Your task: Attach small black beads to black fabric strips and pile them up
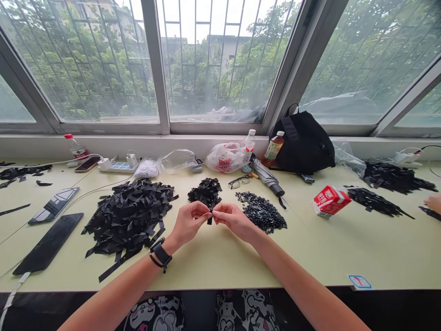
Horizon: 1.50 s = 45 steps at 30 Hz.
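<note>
My left hand (189, 223) and my right hand (234, 221) meet at the middle of the table, thumbs and fingertips pinched together. Between them is a short black strip (209, 221), its lower end hanging below the fingertips; the rest is hidden by the fingers. Just beyond lies a small heap of black pieces (206, 189). To the left spreads a larger heap of flat black strips (129, 216). Beside my right hand is a pile of small, shiny black parts (263, 212), too small to name for certain.
Two dark phone-like slabs (51, 243) lie at left. Behind the heaps are a power strip (119, 166), a plastic bag (225, 157), glasses (239, 181), a folded umbrella (267, 175) and a black backpack (306, 142). A red carton (330, 201) stands right, near another person's hand (433, 202).
</note>
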Tool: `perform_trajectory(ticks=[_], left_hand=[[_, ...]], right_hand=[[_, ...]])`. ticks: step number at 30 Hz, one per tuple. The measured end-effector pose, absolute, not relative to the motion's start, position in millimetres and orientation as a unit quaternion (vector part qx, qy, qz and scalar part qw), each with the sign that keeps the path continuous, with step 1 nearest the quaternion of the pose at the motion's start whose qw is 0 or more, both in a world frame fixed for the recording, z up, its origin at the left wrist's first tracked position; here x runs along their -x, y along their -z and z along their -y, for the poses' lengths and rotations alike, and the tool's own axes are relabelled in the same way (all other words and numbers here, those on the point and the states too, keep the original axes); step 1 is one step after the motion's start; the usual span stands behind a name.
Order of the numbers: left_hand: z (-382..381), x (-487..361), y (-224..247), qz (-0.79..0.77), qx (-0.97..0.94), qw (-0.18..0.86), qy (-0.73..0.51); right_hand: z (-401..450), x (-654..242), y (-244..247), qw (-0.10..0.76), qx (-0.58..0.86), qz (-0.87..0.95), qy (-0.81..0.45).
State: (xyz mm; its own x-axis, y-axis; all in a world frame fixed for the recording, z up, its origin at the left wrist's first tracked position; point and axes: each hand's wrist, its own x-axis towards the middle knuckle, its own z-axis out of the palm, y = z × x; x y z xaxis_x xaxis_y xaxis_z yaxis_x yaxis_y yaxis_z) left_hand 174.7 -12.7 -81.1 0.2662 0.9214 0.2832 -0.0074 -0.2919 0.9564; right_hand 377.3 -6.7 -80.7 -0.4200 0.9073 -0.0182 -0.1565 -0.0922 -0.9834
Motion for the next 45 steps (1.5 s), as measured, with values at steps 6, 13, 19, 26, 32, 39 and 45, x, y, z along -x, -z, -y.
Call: perform_trajectory(ticks=[6,13,19,26,32,39,45], left_hand=[[15,-174,80,-0.385,-0.656,0.430,-0.487],[9,-169,85,-0.427,-0.665,0.343,-0.507],[4,-155,85,-0.464,-0.744,0.176,-0.447],[15,-94,65,-0.586,-0.788,0.023,-0.188],[16,-48,55,-0.625,-0.771,-0.021,-0.120],[10,-41,45,-0.647,-0.750,-0.002,-0.134],[4,-33,33,-0.641,-0.730,0.030,-0.236]], right_hand=[[8,-377,82,0.406,0.368,0.528,-0.649],[7,-376,82,0.401,0.375,0.554,-0.625],[-2,-389,85,0.420,0.478,0.681,-0.363],[-8,-421,83,0.288,0.584,0.759,-0.029],[-14,-448,89,0.207,0.644,0.736,0.037],[-17,-457,95,0.178,0.652,0.737,0.012],[-22,-462,98,0.196,0.643,0.740,-0.001]])
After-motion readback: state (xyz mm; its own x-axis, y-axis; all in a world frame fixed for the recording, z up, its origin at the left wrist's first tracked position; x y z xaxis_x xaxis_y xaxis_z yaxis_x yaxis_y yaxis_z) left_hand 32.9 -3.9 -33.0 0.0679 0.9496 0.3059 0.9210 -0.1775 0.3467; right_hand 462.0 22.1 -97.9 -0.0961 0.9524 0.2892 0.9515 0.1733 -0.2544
